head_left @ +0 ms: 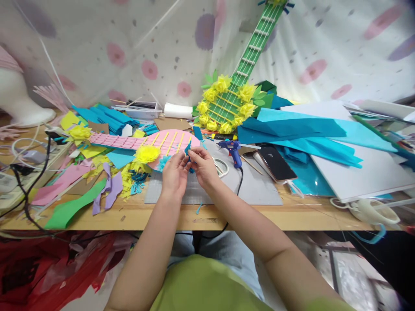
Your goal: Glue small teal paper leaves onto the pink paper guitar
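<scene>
Both hands, left (174,172) and right (202,166), together, pinched on a small, crumpled blue paper piece (188,150)

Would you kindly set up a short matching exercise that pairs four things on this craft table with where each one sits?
Things:
1. green paper guitar
2. pink paper guitar
3. glue gun
4. small blue paper piece

Places:
A. pinched between the left hand and the right hand
B. lying flat on the table, left of the hands
C. propped upright against the spotted cloth at the back
D. on the grey mat, just right of the hands

Pairs: 1-C, 2-B, 3-D, 4-A
</scene>
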`<state>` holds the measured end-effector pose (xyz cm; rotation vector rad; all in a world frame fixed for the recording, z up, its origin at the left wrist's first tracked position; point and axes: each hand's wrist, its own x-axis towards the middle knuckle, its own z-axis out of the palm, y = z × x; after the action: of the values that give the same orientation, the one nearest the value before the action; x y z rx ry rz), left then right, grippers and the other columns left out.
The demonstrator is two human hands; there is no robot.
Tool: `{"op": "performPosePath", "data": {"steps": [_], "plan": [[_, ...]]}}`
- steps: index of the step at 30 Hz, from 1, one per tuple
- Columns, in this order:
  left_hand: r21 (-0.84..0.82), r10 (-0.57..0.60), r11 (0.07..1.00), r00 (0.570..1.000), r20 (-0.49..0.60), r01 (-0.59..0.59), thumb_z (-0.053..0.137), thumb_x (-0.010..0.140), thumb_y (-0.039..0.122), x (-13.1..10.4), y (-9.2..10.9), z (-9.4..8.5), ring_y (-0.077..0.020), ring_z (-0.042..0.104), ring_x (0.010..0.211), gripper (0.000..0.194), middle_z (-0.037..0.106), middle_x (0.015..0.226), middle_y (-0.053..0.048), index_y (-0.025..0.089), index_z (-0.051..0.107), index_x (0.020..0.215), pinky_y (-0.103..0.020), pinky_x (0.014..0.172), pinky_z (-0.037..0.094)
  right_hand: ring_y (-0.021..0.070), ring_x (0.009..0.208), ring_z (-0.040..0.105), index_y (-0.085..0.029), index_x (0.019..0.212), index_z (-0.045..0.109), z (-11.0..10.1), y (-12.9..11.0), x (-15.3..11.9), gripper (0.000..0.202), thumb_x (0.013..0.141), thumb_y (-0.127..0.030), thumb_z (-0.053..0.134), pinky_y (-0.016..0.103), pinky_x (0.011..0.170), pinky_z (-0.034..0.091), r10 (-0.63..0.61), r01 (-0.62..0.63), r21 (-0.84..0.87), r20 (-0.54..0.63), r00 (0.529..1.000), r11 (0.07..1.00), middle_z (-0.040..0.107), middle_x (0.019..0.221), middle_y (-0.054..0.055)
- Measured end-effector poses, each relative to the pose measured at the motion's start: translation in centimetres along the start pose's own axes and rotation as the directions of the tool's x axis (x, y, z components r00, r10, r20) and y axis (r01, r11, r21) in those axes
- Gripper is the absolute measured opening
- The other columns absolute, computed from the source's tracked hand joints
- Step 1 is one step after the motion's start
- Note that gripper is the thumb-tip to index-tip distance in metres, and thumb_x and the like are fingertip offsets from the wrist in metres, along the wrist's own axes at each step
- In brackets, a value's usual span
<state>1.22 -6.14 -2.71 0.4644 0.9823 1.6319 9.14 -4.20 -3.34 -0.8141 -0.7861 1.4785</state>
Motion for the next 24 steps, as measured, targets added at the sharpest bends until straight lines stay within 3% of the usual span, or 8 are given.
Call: {"op": "performPosePath", "data": {"steps": [2,4,6,7,10,12,19,24], "plan": [[0.037,0.163,0.986,0.980,-0.116,-0.160,0.069,0.070,0.033,0.4,0.1,-0.3,-0.0107,0.062,0.078,0.026,0.059,0.083,-0.001,0.021,0.049,0.081,-0.023,0.070,0.049,0.0059,0.053,0.037,-0.022,0.071,0.058,-0.2,-0.3,0.1,0.034,0.050,-0.039,0.080,0.021,0.046,0.024,-0.012,0.012,-0.007,-0.004,1.000,1.000,0.046,0.060,-0.007],[0.143,0.411,0.911,0.886,-0.216,-0.388,0.065,0.074,0.037,0.8,0.4,-0.7,-0.0109,0.062,0.084,0.028,0.058,0.090,0.000,0.023,0.045,0.086,-0.024,0.072,0.049,0.0055,0.051,0.034,-0.022,0.072,0.058,-0.5,-0.5,0.3,0.034,0.051,-0.039,0.080,0.021,0.045,0.022,-0.026,0.027,-0.010,0.011,1.000,1.000,0.043,0.058,-0.008],[0.262,0.575,0.813,0.788,-0.221,-0.520,0.063,0.076,0.042,1.1,0.7,-0.8,-0.0119,0.062,0.087,0.029,0.058,0.091,0.000,0.023,0.043,0.086,-0.025,0.072,0.050,0.0052,0.050,0.033,-0.022,0.072,0.058,-0.8,-0.7,0.5,0.034,0.053,-0.039,0.080,0.021,0.044,0.022,-0.037,0.037,-0.018,0.022,0.999,0.999,0.041,0.056,-0.009],[0.294,0.586,0.799,0.788,-0.189,-0.524,0.064,0.076,0.044,1.2,0.7,-0.7,-0.0124,0.063,0.086,0.031,0.059,0.088,0.000,0.023,0.044,0.084,-0.025,0.071,0.050,0.0052,0.050,0.032,-0.022,0.072,0.057,-0.9,-0.7,0.6,0.034,0.053,-0.040,0.080,0.021,0.044,0.023,-0.038,0.038,-0.025,0.023,0.999,0.999,0.040,0.056,-0.009],[0.282,0.380,0.893,0.923,-0.055,-0.351,0.069,0.072,0.049,0.9,0.4,-0.1,-0.0130,0.064,0.075,0.036,0.063,0.079,-0.001,0.020,0.048,0.075,-0.025,0.066,0.050,0.0055,0.050,0.034,-0.023,0.072,0.057,-1.1,-0.8,0.8,0.033,0.054,-0.039,0.080,0.021,0.044,0.024,-0.042,0.043,-0.029,0.019,0.999,0.999,0.041,0.057,-0.009],[0.232,0.254,0.941,0.967,-0.005,-0.246,0.072,0.069,0.047,0.5,-0.1,0.6,-0.0133,0.065,0.074,0.036,0.066,0.079,-0.002,0.019,0.050,0.075,-0.025,0.065,0.050,0.0058,0.051,0.035,-0.023,0.071,0.057,-1.1,-0.8,0.8,0.033,0.054,-0.039,0.080,0.021,0.045,0.024,-0.047,0.047,-0.013,0.018,0.999,0.999,0.043,0.057,-0.008],[0.154,0.205,0.970,0.975,-0.085,-0.190,0.074,0.067,0.017,-0.5,-0.7,2.4,-0.0152,0.070,0.079,0.036,0.070,0.082,0.000,0.022,0.042,0.081,-0.026,0.069,0.051,0.0058,0.051,0.036,-0.022,0.071,0.058,-1.5,-0.6,0.8,0.034,0.054,-0.042,0.079,0.021,0.046,0.024,-0.046,0.047,-0.025,0.019,0.999,0.999,0.049,0.061,-0.007],[0.139,0.217,0.971,0.964,-0.154,-0.196,0.067,0.068,0.006,-0.4,-0.8,2.7,-0.0149,0.070,0.080,0.036,0.069,0.078,0.002,0.022,0.038,0.081,-0.027,0.074,0.053,0.0060,0.049,0.035,-0.021,0.070,0.057,-1.9,-0.1,0.7,0.034,0.056,-0.044,0.078,0.022,0.046,0.024,-0.032,0.035,-0.060,0.058,0.998,0.998,0.045,0.055,-0.008]]}}
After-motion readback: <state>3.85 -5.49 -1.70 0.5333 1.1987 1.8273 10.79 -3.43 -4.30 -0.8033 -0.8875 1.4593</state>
